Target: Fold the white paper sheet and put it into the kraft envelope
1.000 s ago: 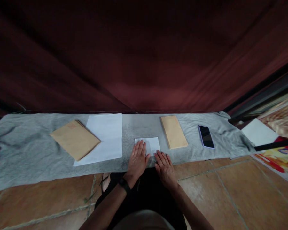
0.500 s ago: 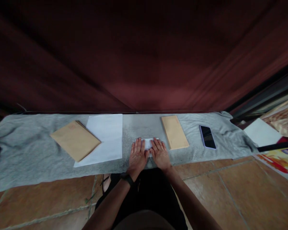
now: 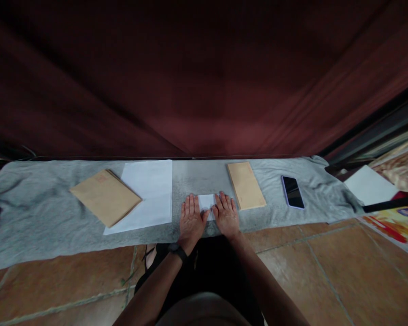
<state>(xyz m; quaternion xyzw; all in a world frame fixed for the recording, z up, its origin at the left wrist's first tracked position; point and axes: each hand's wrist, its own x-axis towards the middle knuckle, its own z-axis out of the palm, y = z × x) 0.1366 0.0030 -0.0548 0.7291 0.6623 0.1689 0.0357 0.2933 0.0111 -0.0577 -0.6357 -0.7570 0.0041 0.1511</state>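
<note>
A small piece of white paper, looking folded (image 3: 207, 201), lies flat on the grey cloth in front of me. My left hand (image 3: 192, 220) presses down on its left side, palm down with the fingers stretched out. On its right side rests my right hand (image 3: 227, 216), also flat, fingers a little spread. Both hands cover the paper's ends, so only its middle shows. Just beyond my right hand is a stack of brown envelopes (image 3: 247, 185). White sheets (image 3: 152, 192) lie to the left of my left hand.
More brown envelopes (image 3: 105, 197) overlap the white sheets at the left. A phone (image 3: 292, 192) in a purple case lies on the right of the grey cloth (image 3: 47, 213). A dark red curtain-like surface (image 3: 204, 99) rises behind. Tiled floor (image 3: 292, 271) shows below the near edge.
My left hand has shifted slightly left across the paper, and more of the white middle shows between the hands. My right hand stays almost in place.
</note>
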